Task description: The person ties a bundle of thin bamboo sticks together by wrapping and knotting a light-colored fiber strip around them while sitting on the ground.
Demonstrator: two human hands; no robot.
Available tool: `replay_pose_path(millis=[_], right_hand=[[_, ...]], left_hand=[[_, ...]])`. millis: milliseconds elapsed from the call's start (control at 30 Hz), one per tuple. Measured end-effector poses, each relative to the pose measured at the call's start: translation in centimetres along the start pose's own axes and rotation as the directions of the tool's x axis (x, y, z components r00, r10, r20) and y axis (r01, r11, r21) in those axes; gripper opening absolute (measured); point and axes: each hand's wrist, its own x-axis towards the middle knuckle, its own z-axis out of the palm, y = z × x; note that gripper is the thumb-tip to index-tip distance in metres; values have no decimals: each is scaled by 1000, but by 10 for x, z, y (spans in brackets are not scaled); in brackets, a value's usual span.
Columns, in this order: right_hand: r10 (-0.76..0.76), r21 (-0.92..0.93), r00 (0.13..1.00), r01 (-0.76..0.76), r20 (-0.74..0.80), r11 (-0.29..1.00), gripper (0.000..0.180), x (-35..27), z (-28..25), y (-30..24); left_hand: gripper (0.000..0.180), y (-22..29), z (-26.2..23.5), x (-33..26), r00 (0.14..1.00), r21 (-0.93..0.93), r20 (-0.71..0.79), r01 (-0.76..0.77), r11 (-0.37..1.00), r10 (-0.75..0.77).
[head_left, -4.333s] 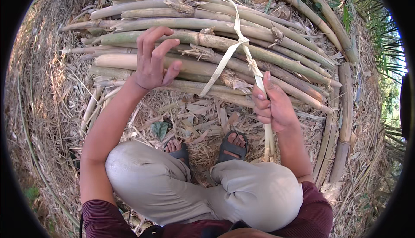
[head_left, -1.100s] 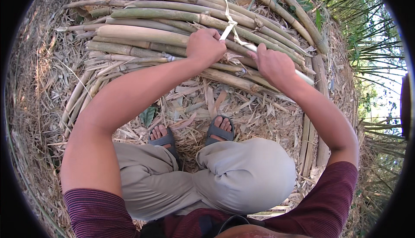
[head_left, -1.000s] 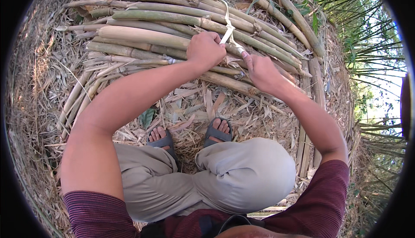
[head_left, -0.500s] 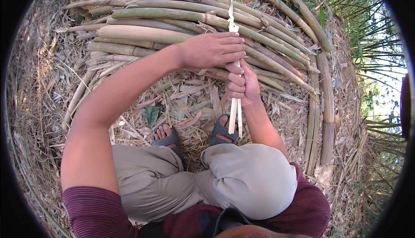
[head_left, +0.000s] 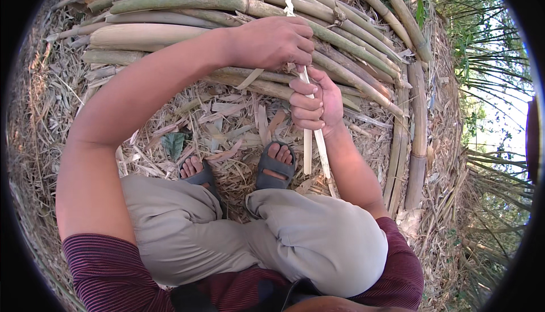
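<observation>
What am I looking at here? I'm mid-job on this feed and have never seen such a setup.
There is no machine here: each grip is simply a person's bare hand, the left grip and the right grip. Every picture comes from the same head-worn fisheye camera looking down, so straight edges bend near the rim, and picture left is the person's left. The right grip is closed around pale flat strips that hang down below it; the left grip curls over them just above, its fingertips partly hidden. Beyond, bamboo poles lie side by side on ground strewn with dry leaf litter. Nearer you see the person's sandals and trousers.
</observation>
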Motion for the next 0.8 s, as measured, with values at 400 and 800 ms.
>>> replay_pose_path(millis=[400, 800], right_hand=[[156, 379, 738, -143, 656, -914, 31, -79, 45, -42], [555, 191, 832, 544, 8, -817, 20, -13, 123, -21]], left_hand=[[4, -8, -14, 18, 959, -268, 238, 215, 939, -152], [16, -8, -38, 37, 810, -304, 531, 456, 836, -249]])
